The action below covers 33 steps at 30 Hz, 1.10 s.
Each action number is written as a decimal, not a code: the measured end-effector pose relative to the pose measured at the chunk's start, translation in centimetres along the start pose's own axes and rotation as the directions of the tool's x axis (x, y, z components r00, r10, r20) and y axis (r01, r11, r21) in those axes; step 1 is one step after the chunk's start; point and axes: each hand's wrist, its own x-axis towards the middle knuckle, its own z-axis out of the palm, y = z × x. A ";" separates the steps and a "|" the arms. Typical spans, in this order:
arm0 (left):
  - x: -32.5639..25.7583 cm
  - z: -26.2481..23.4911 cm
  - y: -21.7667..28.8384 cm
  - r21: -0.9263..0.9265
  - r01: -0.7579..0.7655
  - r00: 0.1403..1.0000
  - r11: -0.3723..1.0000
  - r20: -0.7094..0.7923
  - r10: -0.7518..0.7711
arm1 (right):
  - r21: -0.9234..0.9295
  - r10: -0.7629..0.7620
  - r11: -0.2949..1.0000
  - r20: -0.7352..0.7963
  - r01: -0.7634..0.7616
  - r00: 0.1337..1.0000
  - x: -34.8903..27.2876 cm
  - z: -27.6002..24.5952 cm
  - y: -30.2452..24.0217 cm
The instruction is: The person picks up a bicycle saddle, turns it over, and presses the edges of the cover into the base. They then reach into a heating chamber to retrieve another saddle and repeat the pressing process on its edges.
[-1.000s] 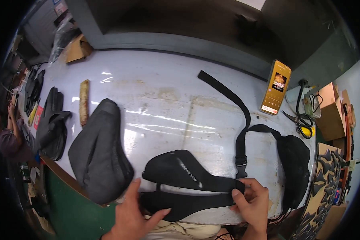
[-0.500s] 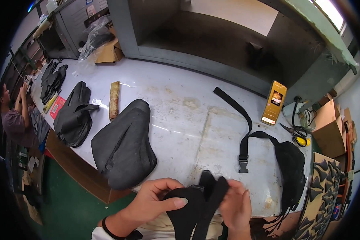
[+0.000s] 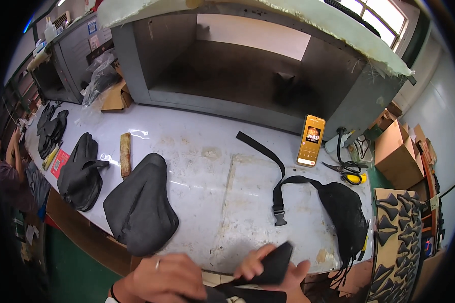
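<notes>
Black fabric piece (image 3: 273, 265) has been lowered to the frame's bottom edge since before, clasped by right hand (image 3: 278, 270) fingers; left hand (image 3: 167, 278) curled on it | grey surface (image 3: 212, 166): one strapped pouch (image 3: 344, 212), one phone (image 3: 311, 140), three black bags | workshop, window.

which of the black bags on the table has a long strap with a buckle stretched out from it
The black mesh bag at the table's right end, below the phone. The stacked black bags left of centre show no strap.
</notes>
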 end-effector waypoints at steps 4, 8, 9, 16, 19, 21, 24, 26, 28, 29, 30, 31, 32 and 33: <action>0.2 0.9 4.4 0.239 -0.433 0.901 0.869 0.112 0.418 | -0.703 0.068 0.705 -0.062 -0.092 0.996 0.7 1.1 -2.4; 0.8 3.4 4.1 0.551 -0.589 0.802 0.591 0.306 0.513 | -0.974 -0.131 0.225 -0.006 0.024 0.991 1.7 4.4 -4.4; 0.6 4.4 4.4 0.606 -0.609 0.778 0.512 0.332 0.533 | -0.949 -0.296 0.268 0.081 0.165 0.952 1.8 5.3 -4.5; -0.2 4.6 3.0 0.716 -0.445 0.886 0.538 0.266 0.379 | -0.822 -0.308 0.420 0.269 0.385 0.912 0.3 3.7 -6.1; -0.9 1.3 3.9 0.850 0.162 0.955 0.501 -0.263 0.137 | -0.801 -0.268 0.447 0.303 0.397 0.914 0.6 4.3 -6.2; -1.2 -0.1 2.3 0.675 0.187 0.963 0.714 -0.270 0.002 | -0.791 -0.245 0.462 0.320 0.401 0.915 0.7 4.0 -6.1; -1.5 -1.1 1.4 0.271 0.336 0.937 0.902 -0.194 -0.291 | -0.797 -0.222 0.452 0.334 0.401 0.916 1.1 5.1 -6.6; -1.8 -1.8 1.0 0.033 0.513 0.858 0.858 -0.045 -0.511 | -0.797 -0.226 0.413 0.379 0.441 0.897 1.5 5.1 -6.7; -2.6 -2.4 -0.4 -0.066 0.559 0.829 0.827 0.043 -0.557 | -0.830 -0.179 0.412 0.331 0.376 0.926 1.4 5.3 -7.0; -2.8 -2.5 -1.0 -0.154 0.605 0.796 0.781 0.138 -0.589 | -0.857 -0.137 0.409 0.282 0.314 0.950 1.4 5.3 -7.2; -3.0 -2.4 -1.4 -0.161 0.602 0.798 0.782 0.137 -0.587 | -0.860 -0.130 0.406 0.280 0.309 0.951 1.5 5.4 -7.2; -3.3 -2.1 -1.8 -0.203 0.598 0.801 0.775 0.139 -0.582 | -0.861 -0.123 0.412 0.271 0.298 0.955 1.6 5.4 -7.1; -3.5 -1.8 -2.1 -0.246 0.594 0.804 0.766 0.145 -0.577 | -0.863 -0.117 0.417 0.259 0.284 0.959 1.5 5.4 -7.1; -3.6 -1.7 -2.5 -0.255 0.592 0.805 0.765 0.149 -0.574 | -0.868 -0.114 0.411 0.253 0.278 0.961 1.3 5.3 -7.0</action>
